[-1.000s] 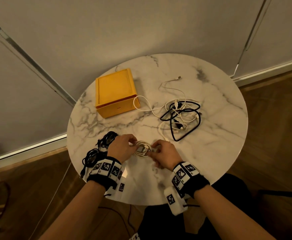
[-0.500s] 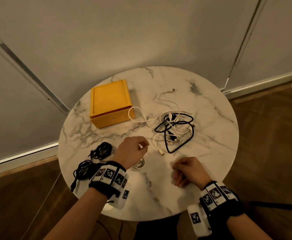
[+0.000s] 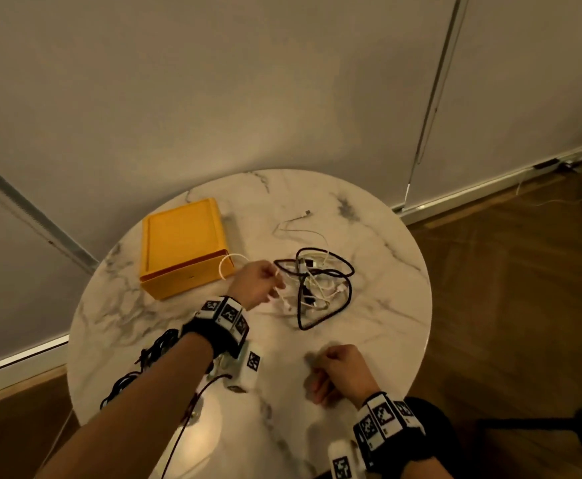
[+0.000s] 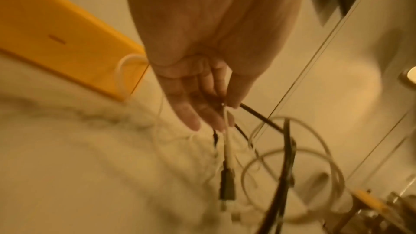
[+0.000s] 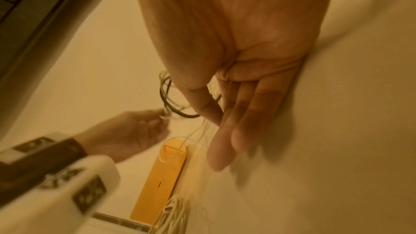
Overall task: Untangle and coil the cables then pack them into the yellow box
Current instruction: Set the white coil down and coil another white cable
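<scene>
A closed yellow box sits at the back left of the round marble table. To its right lies a tangle of white and black cables. My left hand reaches into the tangle's left side, and its thumb and fingers pinch a white cable. One loop of white cable lies against the box corner. My right hand rests on the table near the front edge, loosely curled and holding nothing. A coiled white cable lies near my left wrist.
Coiled black cables lie at the table's left edge, partly hidden by my left forearm. A loose white cable end points toward the back. Bare marble lies to the right of the tangle. White wall panels stand behind the table, with wooden floor around it.
Both hands let go of the white coil. My left hand moved forward to the tangle and pinched a white cable. My right hand drew back toward the front edge.
</scene>
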Available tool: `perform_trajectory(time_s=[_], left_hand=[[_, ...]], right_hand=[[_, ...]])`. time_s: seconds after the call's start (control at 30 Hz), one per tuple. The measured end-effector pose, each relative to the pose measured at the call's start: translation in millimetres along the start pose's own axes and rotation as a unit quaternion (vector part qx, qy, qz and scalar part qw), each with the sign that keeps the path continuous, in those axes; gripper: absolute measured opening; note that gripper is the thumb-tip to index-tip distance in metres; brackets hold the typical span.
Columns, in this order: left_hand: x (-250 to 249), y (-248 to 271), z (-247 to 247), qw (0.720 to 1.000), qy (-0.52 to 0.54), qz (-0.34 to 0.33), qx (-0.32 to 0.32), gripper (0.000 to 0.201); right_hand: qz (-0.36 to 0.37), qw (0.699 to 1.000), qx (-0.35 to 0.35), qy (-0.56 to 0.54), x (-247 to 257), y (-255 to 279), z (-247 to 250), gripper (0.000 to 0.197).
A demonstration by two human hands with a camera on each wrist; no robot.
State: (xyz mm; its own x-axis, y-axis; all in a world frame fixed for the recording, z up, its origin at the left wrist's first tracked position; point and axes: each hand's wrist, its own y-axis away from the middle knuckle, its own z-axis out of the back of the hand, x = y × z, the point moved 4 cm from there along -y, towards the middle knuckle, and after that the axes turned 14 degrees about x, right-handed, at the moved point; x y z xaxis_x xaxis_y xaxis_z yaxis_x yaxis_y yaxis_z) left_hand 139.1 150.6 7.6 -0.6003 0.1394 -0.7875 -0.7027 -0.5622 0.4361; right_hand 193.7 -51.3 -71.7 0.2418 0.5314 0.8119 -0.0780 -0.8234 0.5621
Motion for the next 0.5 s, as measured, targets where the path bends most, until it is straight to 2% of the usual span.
perform_trajectory(time_s=[0.1,0.27,0.4,0.5], left_hand=[[-55,11,32,0.988,0.059,-0.125,-0.067,0.009],[-137,38,82,0.95,0.145,-0.244,-0.129,0.012],[-162,63,97,0.946,0.111,-0.276,-0.128,0.007],[-152,78,86,0.959,0.007,-0.267,-0.096,0.009]], right_hand=[[0.019,1.0,-0.014,-0.007,-2,-1,-2,0.035],[0.035,0.998,-0.015,-0.051,-3,3,-4,0.031],[0.084,0.994,-0.048,-0.052,27,17,6,0.019],[0.205,0.973,-0.107,-0.02,78,39,19,0.02]])
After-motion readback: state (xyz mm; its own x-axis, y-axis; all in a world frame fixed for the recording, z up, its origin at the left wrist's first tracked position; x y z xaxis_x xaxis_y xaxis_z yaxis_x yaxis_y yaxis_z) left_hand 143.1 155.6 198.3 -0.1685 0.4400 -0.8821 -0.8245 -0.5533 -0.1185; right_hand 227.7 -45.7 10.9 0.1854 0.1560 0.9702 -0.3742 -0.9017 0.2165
